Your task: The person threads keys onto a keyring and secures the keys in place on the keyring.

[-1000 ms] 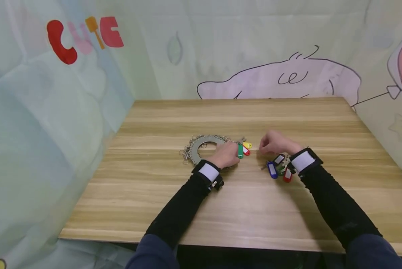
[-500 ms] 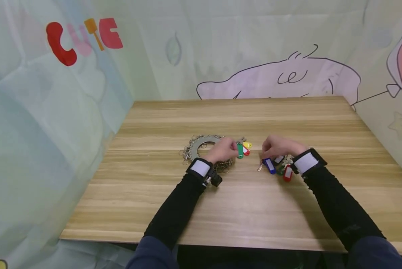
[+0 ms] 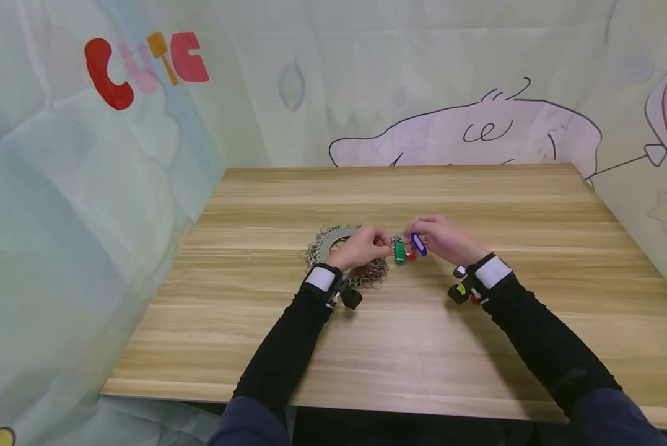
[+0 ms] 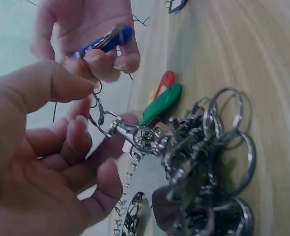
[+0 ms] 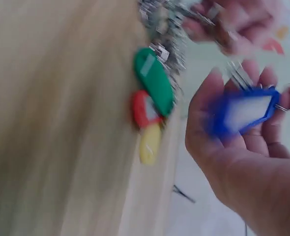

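Note:
My left hand (image 3: 362,246) pinches a small metal snap clasp (image 4: 103,115) between thumb and finger, beside a flat grey ring (image 3: 323,248) hung all round with chains and split rings. My right hand (image 3: 441,238), just to its right, holds a blue key tag (image 5: 248,113) with a white label; a key (image 4: 105,42) lies against the tag. Both hands' fingertips come close together in the left wrist view. Below them, a green key tag (image 3: 400,253), a red one (image 5: 146,109) and a yellow one (image 5: 150,145) lie at the ring's right side.
Under my right wrist a dark key tag (image 3: 459,271) and a red tag (image 3: 475,299) show partly, the wrist camera covering the rest. The wooden table (image 3: 227,310) backs onto a printed cloth (image 3: 277,56), which also hangs at both sides.
My right hand has picked up the blue key tag from the pile and moved left with it towards my left hand. My left hand has shifted slightly left and turned.

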`<state>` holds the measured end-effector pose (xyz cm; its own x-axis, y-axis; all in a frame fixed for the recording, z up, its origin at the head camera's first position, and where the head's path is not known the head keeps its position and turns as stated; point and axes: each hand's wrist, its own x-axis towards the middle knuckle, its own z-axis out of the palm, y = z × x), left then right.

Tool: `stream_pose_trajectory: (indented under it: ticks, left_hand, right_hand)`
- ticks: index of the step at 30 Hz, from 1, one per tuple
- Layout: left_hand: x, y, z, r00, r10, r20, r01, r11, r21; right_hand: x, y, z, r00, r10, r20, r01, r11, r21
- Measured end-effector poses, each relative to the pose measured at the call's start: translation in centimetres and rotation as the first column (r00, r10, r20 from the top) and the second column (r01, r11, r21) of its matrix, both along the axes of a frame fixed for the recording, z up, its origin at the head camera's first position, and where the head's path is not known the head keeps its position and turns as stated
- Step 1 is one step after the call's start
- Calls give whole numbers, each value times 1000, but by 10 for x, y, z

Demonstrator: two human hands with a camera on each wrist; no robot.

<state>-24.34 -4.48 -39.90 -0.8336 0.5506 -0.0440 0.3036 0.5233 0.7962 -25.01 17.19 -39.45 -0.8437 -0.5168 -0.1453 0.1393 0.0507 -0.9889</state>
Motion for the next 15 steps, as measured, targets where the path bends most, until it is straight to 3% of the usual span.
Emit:
stream_pose_trajectory:
  ticks: [6, 15]
  left_hand:
    - [1, 1, -4, 998, 15, -58, -15, 1000, -2]
    - [4, 1, -7, 994, 31, -105, -31, 1000, 4]
  right_hand:
    - [3, -20, -6, 995, 84, -50, -73, 980, 187]
    - [2, -21, -10, 984, 174, -43, -161, 963, 214]
